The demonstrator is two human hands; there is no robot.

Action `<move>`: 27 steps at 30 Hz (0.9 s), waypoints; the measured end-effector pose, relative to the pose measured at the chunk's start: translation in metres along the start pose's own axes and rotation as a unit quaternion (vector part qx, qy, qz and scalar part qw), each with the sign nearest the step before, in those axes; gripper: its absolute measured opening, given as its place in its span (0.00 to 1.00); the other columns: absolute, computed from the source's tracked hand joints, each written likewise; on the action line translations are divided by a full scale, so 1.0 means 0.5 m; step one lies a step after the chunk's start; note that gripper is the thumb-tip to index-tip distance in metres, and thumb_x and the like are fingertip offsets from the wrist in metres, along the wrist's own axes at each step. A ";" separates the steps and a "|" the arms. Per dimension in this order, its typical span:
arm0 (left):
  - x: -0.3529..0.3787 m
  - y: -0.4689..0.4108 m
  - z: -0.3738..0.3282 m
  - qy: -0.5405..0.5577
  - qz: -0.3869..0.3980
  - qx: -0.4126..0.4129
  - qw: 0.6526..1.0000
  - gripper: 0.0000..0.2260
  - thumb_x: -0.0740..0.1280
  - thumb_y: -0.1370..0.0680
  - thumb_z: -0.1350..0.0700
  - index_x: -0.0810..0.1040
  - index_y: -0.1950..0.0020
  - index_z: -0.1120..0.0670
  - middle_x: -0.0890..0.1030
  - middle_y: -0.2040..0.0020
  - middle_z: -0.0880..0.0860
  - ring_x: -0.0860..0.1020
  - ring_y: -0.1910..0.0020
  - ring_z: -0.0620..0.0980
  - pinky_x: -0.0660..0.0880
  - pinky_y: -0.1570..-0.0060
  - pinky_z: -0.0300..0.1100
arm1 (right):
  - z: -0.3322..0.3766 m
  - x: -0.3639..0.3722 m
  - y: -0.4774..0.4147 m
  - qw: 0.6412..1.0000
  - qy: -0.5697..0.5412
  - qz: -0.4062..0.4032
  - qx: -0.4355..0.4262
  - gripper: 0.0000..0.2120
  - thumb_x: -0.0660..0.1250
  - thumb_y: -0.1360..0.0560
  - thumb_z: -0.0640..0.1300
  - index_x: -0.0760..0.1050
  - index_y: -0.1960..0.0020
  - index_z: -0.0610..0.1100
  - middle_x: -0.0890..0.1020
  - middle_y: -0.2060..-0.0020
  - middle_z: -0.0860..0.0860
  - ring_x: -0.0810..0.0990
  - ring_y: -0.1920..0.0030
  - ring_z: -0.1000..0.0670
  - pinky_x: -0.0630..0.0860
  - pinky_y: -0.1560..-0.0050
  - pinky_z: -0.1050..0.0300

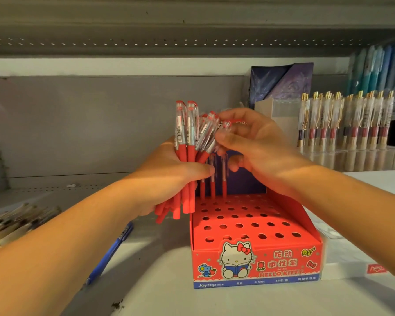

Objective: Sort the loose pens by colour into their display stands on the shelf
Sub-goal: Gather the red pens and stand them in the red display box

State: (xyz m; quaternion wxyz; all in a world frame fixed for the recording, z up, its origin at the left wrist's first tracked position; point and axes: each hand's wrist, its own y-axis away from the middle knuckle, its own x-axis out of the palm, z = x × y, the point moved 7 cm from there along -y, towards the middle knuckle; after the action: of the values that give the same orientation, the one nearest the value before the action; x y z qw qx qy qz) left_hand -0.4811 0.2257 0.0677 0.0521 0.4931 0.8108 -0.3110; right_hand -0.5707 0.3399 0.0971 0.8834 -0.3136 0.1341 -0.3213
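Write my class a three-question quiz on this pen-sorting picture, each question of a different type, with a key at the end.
1. True or false: the blue pen lies inside the red stand.
2. Which hand holds the bundle of red pens by their barrels? A left, B right, C neither.
3. Fill in: the standing pens already in the stand sit in its ____ row.

Key: 1 false, it lies on the shelf beside the stand. 2 A, the left hand. 3 back.
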 end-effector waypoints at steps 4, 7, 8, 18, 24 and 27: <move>-0.003 0.001 0.000 0.061 -0.012 -0.013 0.998 0.07 0.76 0.32 0.53 0.81 0.70 0.47 0.77 0.74 0.50 0.76 0.77 0.48 0.72 0.76 0.38 | -0.008 -0.013 -0.003 0.996 -0.065 -0.048 0.028 0.16 0.67 0.25 0.31 0.71 0.39 0.38 0.81 0.62 0.45 0.83 0.64 0.51 0.81 0.66 0.58; -0.013 -0.001 0.007 0.124 -0.047 -0.046 0.990 0.11 0.72 0.25 0.56 0.80 0.69 0.53 0.78 0.73 0.50 0.74 0.79 0.48 0.71 0.79 0.38 | -0.003 -0.027 -0.007 0.989 -0.119 -0.078 0.040 0.15 0.64 0.22 0.31 0.68 0.37 0.38 0.81 0.50 0.38 0.84 0.58 0.46 0.83 0.58 0.52; -0.016 -0.002 0.006 0.137 -0.057 -0.049 0.988 0.12 0.70 0.24 0.58 0.79 0.68 0.54 0.78 0.74 0.51 0.73 0.81 0.49 0.70 0.80 0.37 | -0.002 -0.034 -0.009 0.986 -0.129 -0.092 0.042 0.14 0.63 0.22 0.31 0.67 0.37 0.38 0.80 0.46 0.36 0.83 0.56 0.44 0.84 0.57 0.51; -0.036 0.000 0.006 0.107 -0.105 -0.041 0.988 0.10 0.66 0.24 0.61 0.75 0.65 0.60 0.74 0.79 0.51 0.70 0.84 0.50 0.66 0.82 0.36 | -0.005 -0.062 -0.030 0.959 0.256 -0.107 -0.049 0.20 0.63 0.22 0.32 0.69 0.53 0.58 0.77 0.59 0.56 0.82 0.61 0.56 0.83 0.60 0.53; -0.033 -0.003 0.013 0.099 -0.099 -0.047 0.989 0.12 0.69 0.25 0.60 0.78 0.69 0.56 0.77 0.74 0.53 0.73 0.81 0.51 0.71 0.79 0.40 | -0.016 -0.062 -0.024 0.927 0.364 -0.073 -0.052 0.17 0.59 0.21 0.33 0.64 0.50 0.56 0.75 0.58 0.58 0.79 0.59 0.55 0.81 0.52 0.45; -0.029 -0.003 0.015 0.098 -0.093 -0.047 0.990 0.12 0.68 0.25 0.60 0.78 0.70 0.56 0.77 0.74 0.53 0.73 0.81 0.50 0.71 0.79 0.39 | -0.012 -0.057 -0.024 0.922 0.379 -0.060 -0.055 0.14 0.59 0.21 0.32 0.63 0.47 0.51 0.74 0.58 0.56 0.78 0.58 0.53 0.80 0.50 0.42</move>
State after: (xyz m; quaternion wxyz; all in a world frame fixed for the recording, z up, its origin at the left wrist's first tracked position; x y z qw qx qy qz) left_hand -0.4767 0.2098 0.0682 -0.0331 0.4408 0.8679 -0.2264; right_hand -0.6006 0.3486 0.1014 0.7270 -0.2234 0.4573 -0.4609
